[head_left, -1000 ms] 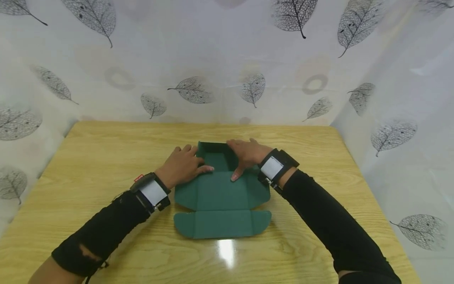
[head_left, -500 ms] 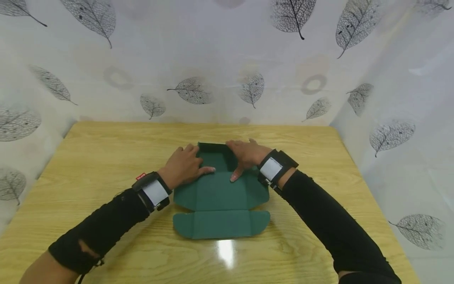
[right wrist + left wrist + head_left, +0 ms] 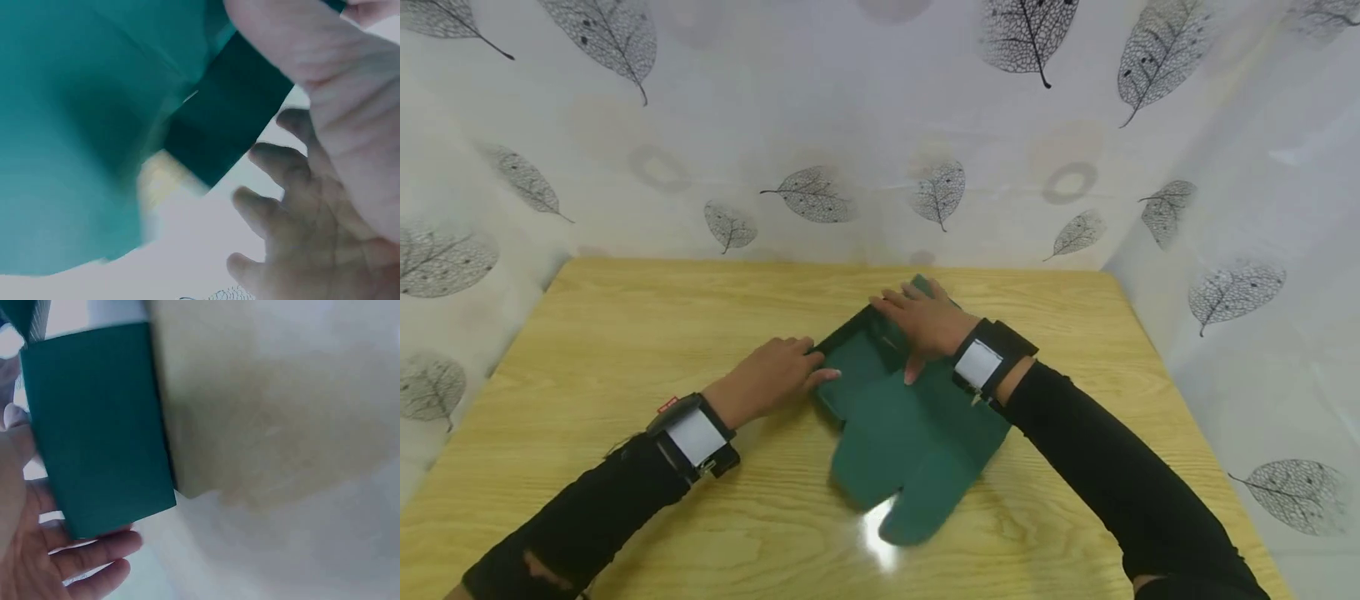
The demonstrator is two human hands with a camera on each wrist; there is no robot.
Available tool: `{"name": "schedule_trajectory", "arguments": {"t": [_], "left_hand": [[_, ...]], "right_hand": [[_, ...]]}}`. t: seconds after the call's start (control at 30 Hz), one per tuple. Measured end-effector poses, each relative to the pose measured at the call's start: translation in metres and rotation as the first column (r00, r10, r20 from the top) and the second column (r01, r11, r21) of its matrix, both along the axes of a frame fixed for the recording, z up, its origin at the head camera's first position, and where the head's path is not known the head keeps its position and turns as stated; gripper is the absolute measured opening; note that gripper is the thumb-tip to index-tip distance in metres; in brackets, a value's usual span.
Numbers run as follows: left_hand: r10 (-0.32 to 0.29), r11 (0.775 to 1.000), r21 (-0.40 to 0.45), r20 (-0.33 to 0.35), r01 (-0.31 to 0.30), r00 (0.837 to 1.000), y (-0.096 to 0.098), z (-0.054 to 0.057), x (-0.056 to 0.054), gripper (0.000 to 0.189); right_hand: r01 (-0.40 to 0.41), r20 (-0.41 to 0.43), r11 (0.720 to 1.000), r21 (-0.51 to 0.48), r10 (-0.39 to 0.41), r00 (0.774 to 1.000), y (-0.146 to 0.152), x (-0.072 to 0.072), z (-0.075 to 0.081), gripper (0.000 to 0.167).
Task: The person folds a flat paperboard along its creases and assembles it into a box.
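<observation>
A partly folded green cardboard box (image 3: 887,425) sits askew at the middle of the table, its rounded flaps spread toward the front. My left hand (image 3: 775,375) holds its left corner, the thumb over the inner side and fingers at the outside of the wall. In the left wrist view, a flat green panel (image 3: 100,431) covers part of those fingers (image 3: 94,556). My right hand (image 3: 928,325) spans a raised wall, thumb pointing inward and fingers spread over the far side. The right wrist view has a dark green wall (image 3: 228,109) between that thumb and the fingers.
The wooden table (image 3: 662,308) has light grain and a bright glare spot near the box. Behind it and along the sides hangs a white curtain (image 3: 865,100) with a leaf print. Both wrists wear black straps with white patches.
The box has turned counterclockwise, its front flaps swinging right and its left corner coming nearer. My left hand has moved down and left with that corner; the right stays at the raised wall.
</observation>
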State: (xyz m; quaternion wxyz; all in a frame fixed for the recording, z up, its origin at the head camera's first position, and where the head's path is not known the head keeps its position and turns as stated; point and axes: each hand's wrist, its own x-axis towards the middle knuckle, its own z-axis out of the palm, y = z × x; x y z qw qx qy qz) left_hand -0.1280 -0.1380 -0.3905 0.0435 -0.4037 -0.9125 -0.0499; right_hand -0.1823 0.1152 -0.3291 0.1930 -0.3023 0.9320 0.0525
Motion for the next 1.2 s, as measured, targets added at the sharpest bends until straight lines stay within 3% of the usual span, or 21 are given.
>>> {"name": "schedule_trajectory", "arguments": {"t": [0.1, 0.17, 0.2, 0.27, 0.37, 0.4, 0.5, 0.6, 0.67, 0.73, 0.83, 0.9, 1.0, 1.07, 1.2], "left_hand": [[0.023, 0.997, 0.075, 0.062, -0.028, 0.998, 0.001, -0.007, 0.011, 0.043], [0.074, 0.988, 0.12, 0.186, -0.097, 0.98, 0.003, -0.009, 0.018, 0.062], [0.09, 0.982, 0.135, 0.264, -0.129, 0.96, 0.004, -0.009, 0.021, 0.071], [0.112, 0.972, 0.143, 0.409, -0.185, 0.906, 0.006, -0.009, 0.026, 0.08], [0.115, 0.956, 0.171, 0.53, -0.239, 0.84, 0.011, -0.008, 0.032, 0.073], [0.11, 0.948, 0.195, 0.545, -0.253, 0.831, 0.013, -0.009, 0.033, 0.067], [0.124, 0.911, 0.281, 0.513, -0.303, 0.85, 0.017, -0.014, 0.033, 0.053], [0.157, 0.864, 0.348, 0.5, -0.364, 0.852, 0.018, -0.022, 0.026, 0.055], [0.168, 0.841, 0.358, 0.542, -0.407, 0.823, 0.017, -0.027, 0.017, 0.062], [0.175, 0.822, 0.347, 0.599, -0.451, 0.781, 0.016, -0.029, 0.007, 0.065], [0.174, 0.807, 0.319, 0.677, -0.497, 0.715, 0.012, -0.03, -0.006, 0.06], [0.171, 0.796, 0.31, 0.709, -0.521, 0.684, 0.01, -0.03, -0.01, 0.053], [0.143, 0.785, 0.317, 0.743, -0.533, 0.654, 0.007, -0.029, -0.012, 0.044], [0.128, 0.781, 0.322, 0.756, -0.535, 0.642, 0.006, -0.027, -0.013, 0.042], [0.15, 0.767, 0.297, 0.779, -0.569, 0.609, 0.006, -0.026, -0.017, 0.054]], "right_hand": [[0.029, -0.081, 0.997, -0.065, -0.034, 0.996, 0.008, 0.003, -0.004, 0.137], [0.05, -0.104, 0.993, -0.106, -0.061, 0.993, 0.013, 0.004, -0.006, 0.137], [0.055, -0.109, 0.991, -0.121, -0.068, 0.992, 0.015, 0.004, -0.008, 0.135], [0.061, -0.092, 0.987, -0.146, -0.075, 0.993, 0.019, 0.005, -0.01, 0.125], [0.057, -0.042, 0.984, -0.166, -0.065, 0.997, 0.022, 0.006, -0.011, 0.104], [0.056, -0.022, 0.983, -0.174, -0.061, 0.998, 0.023, 0.006, -0.011, 0.096], [0.059, 0.035, 0.98, -0.19, -0.054, 0.998, 0.023, 0.006, -0.011, 0.087], [0.054, 0.064, 0.981, -0.187, -0.043, 0.997, 0.022, 0.006, -0.011, 0.085], [0.052, 0.074, 0.983, -0.176, -0.039, 0.996, 0.021, 0.005, -0.011, 0.084], [0.051, 0.081, 0.985, -0.165, -0.038, 0.996, 0.02, 0.006, -0.011, 0.082], [0.045, 0.087, 0.987, -0.154, -0.032, 0.996, 0.019, 0.006, -0.011, 0.079], [0.031, 0.087, 0.987, -0.157, -0.017, 0.996, 0.019, 0.006, -0.012, 0.077], [0.005, 0.082, 0.986, -0.166, 0.008, 0.997, 0.019, 0.008, -0.012, 0.075], [-0.008, 0.074, 0.986, -0.166, 0.02, 0.997, 0.018, 0.008, -0.011, 0.074], [-0.018, 0.066, 0.987, -0.158, 0.028, 0.997, 0.018, 0.009, -0.011, 0.074]]}}
